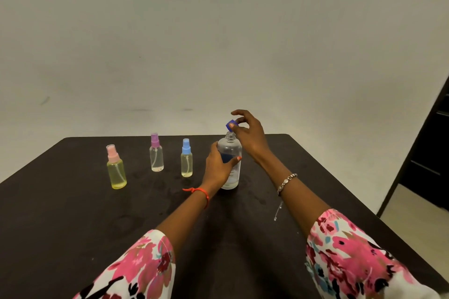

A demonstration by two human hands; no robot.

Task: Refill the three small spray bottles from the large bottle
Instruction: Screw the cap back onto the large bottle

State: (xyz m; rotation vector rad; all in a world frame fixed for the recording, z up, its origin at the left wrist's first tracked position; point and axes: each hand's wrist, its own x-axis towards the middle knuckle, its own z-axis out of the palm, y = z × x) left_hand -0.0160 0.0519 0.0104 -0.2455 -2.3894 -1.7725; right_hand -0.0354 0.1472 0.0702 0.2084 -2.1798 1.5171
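Note:
The large clear bottle (232,150) stands upright on the dark table (73,213), its neck uncovered. My left hand (217,165) wraps around its body. Just above the neck, my right hand (247,132) pinches the blue cap (230,125) between fingertips. To the left stand three small spray bottles, all capped: one with a blue top (186,158) and yellowish liquid, one with a purple top (156,153) holding a little clear liquid, and one with a pink top (116,168) full of yellow liquid.
A plain pale wall rises behind the table. A dark doorway or cabinet (430,153) stands at the right. The table's right edge runs diagonally toward the lower right corner.

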